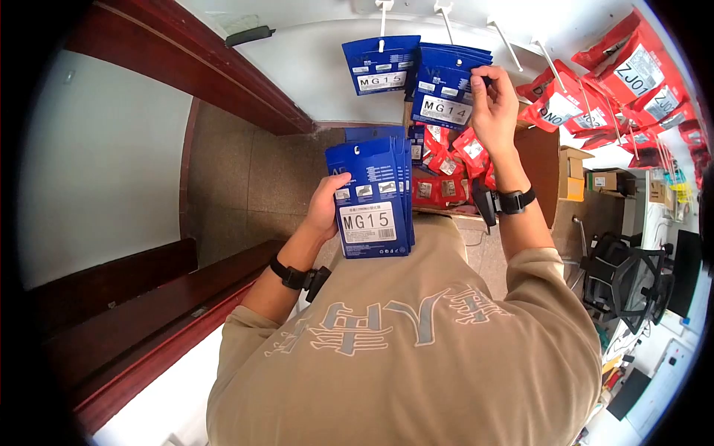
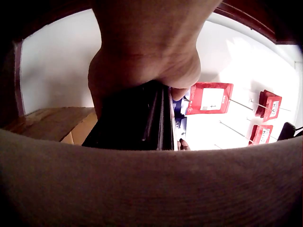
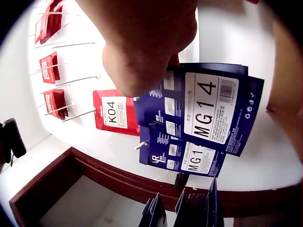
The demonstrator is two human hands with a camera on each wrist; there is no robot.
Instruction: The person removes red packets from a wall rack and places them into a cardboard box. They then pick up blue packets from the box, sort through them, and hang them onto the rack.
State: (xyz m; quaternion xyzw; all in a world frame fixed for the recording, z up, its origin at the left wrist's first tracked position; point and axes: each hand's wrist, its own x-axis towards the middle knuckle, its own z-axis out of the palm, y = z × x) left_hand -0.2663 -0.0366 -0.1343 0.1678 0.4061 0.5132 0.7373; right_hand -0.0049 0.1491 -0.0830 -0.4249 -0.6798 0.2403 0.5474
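Note:
In the head view my left hand (image 1: 323,208) grips the left edge of a thick stack of blue packets labelled MG15 (image 1: 370,201), thumb on the front. My right hand (image 1: 494,104) pinches the upper right corner of the blue MG14 packets (image 1: 444,91), which are at a white hook. Beside them, blue MG15 packets (image 1: 381,67) hang on another hook. The left wrist view shows the stack's dark edges (image 2: 158,118) below my left hand (image 2: 144,56). In the right wrist view, the MG14 packet (image 3: 208,106) overlaps the hanging MG15 packet (image 3: 199,158).
Red packets (image 1: 638,70) hang from hooks at the right, and more red packets (image 1: 440,191) lie in a box below the blue ones. A red K04 packet (image 3: 113,112) hangs near my right hand. An office chair (image 1: 621,275) stands at the far right.

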